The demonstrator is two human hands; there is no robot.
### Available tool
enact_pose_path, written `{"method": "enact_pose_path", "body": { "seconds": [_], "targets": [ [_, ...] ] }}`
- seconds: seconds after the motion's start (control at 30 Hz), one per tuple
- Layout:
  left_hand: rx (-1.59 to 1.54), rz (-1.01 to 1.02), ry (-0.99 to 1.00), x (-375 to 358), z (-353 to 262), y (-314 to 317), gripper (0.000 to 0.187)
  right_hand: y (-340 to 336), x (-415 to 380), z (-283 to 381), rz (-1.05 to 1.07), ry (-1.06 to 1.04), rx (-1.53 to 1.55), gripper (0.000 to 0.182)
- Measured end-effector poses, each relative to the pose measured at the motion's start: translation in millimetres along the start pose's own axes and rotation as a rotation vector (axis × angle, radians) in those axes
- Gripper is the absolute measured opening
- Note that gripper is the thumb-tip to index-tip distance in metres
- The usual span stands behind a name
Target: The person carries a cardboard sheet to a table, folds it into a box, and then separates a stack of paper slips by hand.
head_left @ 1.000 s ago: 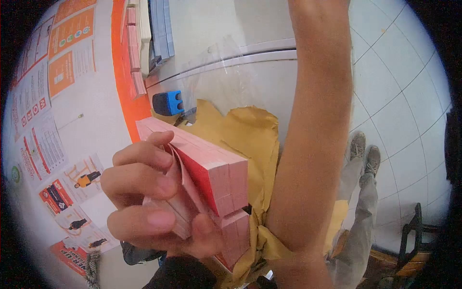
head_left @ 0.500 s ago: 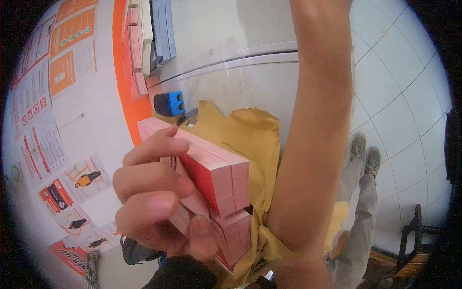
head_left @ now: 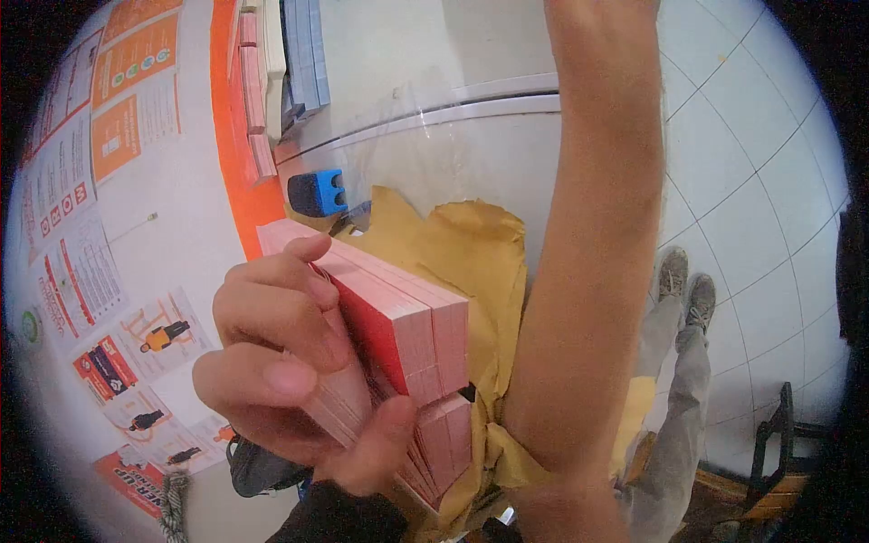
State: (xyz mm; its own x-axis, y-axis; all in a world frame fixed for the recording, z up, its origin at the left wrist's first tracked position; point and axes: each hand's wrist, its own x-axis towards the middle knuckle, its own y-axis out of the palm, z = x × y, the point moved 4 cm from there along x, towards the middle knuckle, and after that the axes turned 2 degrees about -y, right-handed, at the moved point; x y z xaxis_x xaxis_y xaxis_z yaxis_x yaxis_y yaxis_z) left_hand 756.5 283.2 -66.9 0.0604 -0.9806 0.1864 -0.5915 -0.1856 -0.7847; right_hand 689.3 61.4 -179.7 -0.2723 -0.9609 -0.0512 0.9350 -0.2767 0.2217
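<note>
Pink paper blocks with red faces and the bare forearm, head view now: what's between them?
Crumpled yellow-brown paper shows between the pink paper blocks and the bare forearm in the head view.

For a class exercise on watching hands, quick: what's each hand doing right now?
Left hand: closed, fingers curled around pink paper.
Right hand: out of view, so its state can't be told; only the bare arm shows.

Thumb of the left hand [head_left: 290,362] straighter now, farther over the lower pink booklets [head_left: 449,434]
</note>
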Motion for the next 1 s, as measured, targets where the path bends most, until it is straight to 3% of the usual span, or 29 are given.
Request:
{"method": "enact_pose_path", "body": {
  "seconds": [0.2,0.37,0.6,0.9,1.0],
  "targets": [
    [-0.089,-0.027,-0.002,0.1,4.6,0.8,0.071,2.3,7.6,12.1,0.012,0.257,-0.063,0.017],
    [-0.226,0.021,-0.115,2.3,8.6,-6.2,0.072,4.6,1.5,-6.5,-0.068,-0.161,0.032,0.017],
    [-0.191,0.011,-0.110,1.9,10.9,-3.8,0.071,-1.9,-0.5,-1.6,0.019,-0.044,0.049,0.018],
    [-0.179,0.035,-0.104,5.3,9.1,-3.5,0.066,-2.4,-1.9,-11.8,0.005,-0.180,0.116,0.018],
    [-0.149,0.027,-0.103,4.4,8.5,-4.5,0.066,-1.8,-0.3,-1.7,0.011,-0.050,0.043,0.018]
  ]
}}
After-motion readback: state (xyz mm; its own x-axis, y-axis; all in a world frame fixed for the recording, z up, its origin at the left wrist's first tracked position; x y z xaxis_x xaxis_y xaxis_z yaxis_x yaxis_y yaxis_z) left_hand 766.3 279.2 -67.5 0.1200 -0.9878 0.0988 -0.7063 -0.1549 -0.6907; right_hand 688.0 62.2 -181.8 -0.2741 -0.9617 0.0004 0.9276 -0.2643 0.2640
